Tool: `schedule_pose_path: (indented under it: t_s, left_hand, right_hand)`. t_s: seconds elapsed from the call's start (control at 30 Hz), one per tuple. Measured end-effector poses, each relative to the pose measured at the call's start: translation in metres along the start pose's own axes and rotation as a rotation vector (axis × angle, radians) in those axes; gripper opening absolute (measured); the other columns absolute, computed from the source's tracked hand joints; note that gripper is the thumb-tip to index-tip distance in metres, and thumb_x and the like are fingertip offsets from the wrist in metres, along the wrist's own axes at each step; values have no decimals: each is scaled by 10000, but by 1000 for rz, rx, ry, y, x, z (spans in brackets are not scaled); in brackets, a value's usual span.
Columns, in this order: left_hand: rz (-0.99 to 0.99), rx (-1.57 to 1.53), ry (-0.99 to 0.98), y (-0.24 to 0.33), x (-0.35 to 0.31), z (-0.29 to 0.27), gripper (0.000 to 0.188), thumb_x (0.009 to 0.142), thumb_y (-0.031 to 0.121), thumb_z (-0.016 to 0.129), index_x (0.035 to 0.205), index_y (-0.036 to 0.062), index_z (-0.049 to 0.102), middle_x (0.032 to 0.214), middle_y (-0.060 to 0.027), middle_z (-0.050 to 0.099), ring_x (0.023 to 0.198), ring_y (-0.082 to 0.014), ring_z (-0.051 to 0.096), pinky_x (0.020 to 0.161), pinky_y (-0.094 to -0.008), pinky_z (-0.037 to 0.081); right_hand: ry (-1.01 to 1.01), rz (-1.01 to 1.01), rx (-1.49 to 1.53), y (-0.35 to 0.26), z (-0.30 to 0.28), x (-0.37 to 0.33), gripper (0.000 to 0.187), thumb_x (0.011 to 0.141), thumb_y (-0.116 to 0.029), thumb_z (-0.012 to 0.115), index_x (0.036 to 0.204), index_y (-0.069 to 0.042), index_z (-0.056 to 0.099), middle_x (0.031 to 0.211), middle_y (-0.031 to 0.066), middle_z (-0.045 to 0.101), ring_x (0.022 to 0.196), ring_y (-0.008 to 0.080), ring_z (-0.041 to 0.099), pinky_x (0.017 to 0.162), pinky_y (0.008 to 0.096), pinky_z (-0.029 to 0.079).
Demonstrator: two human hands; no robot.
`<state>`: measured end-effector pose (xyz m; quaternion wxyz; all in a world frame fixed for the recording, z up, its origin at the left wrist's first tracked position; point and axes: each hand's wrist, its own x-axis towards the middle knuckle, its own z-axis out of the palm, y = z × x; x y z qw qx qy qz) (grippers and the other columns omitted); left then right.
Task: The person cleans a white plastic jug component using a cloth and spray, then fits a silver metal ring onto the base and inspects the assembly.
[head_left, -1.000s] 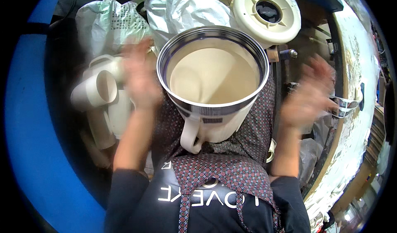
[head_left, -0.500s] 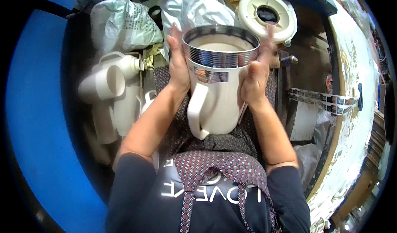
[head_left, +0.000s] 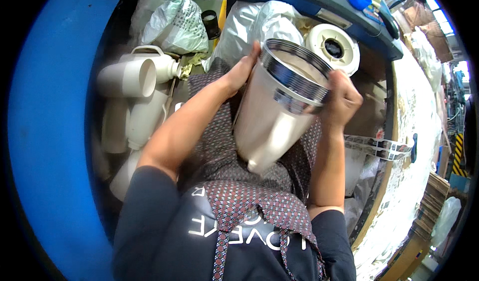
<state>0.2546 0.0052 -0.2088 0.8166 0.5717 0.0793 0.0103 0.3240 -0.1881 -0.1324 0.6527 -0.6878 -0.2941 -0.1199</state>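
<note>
A tall cream plastic jug body with a shiny threaded metal collar at its mouth is held up over the person's lap, a little to the 1 o'clock side of the picture's centre; it is tilted, its open mouth towards 1 o'clock and its closed base towards 6 o'clock, above a dark patterned apron. The left hand lies flat against the jug's wall at 10 o'clock of the collar; its fingers are stretched, not curled, and they press on the side just under the rim. The right hand is at 3 o'clock of the collar; its fingers are closed around the metal ring and grip it. Both forearms come up from 6 o'clock, one on each side of the jug.

At 9 o'clock of the jug, well apart from it, a heap of similar cream plastic jug bodies lies beside the curved blue wall; the upper one shows its round open mouth. At 11 o'clock a crumpled pale plastic bag rests behind the heap. At 1 o'clock, just beyond the right hand, a round cream plastic lid with a dark hole in the middle stands tilted under the edge of a blue bench.
</note>
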Motion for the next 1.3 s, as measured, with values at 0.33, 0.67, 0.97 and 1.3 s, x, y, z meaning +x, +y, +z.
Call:
schedule_pose_path:
  t_s: [0.33, 0.67, 0.97, 1.3]
  left_hand:
    - [264, -76, 491, 16, -65, 9, 269, 963, 181, 575, 759, 18, 637, 512, 36, 462, 421, -35, 342, 418, -208, 287]
    - [844, 60, 768, 1, 9, -34, 681, 985, 569, 254, 1484, 108, 205, 1451, -197, 350, 1359, -300, 301, 1148, -467, 200]
    - [501, -579, 483, 37, -2, -38, 823, 911, 700, 291, 1508, 147, 167, 1485, -171, 339, 1366, -348, 307, 1153, -468, 187]
    - [344, 95, 5, 61, 25, -28, 759, 926, 634, 350, 1382, 28, 375, 1307, -177, 491, 1179, -278, 478, 1044, -404, 358]
  right_hand:
    - [-419, 249, 872, 76, -4, 27, 456, 947, -414, 418, 711, -37, 520, 994, 193, 627, 1056, 292, 531, 1068, 398, 300]
    - [300, 117, 543, 84, -62, 35, 927, 856, -785, 216, 1416, -57, 344, 1440, 234, 377, 1342, 320, 359, 1141, 464, 225]
    - [212, 300, 678, 74, -16, 46, 1021, 813, -810, 338, 1509, -91, 134, 1511, 239, 243, 1362, 337, 321, 1146, 500, 235]
    - [-182, 125, 320, 57, -18, 37, 864, 887, -690, 416, 1375, 23, 377, 1306, 211, 500, 1204, 288, 505, 1041, 441, 369]
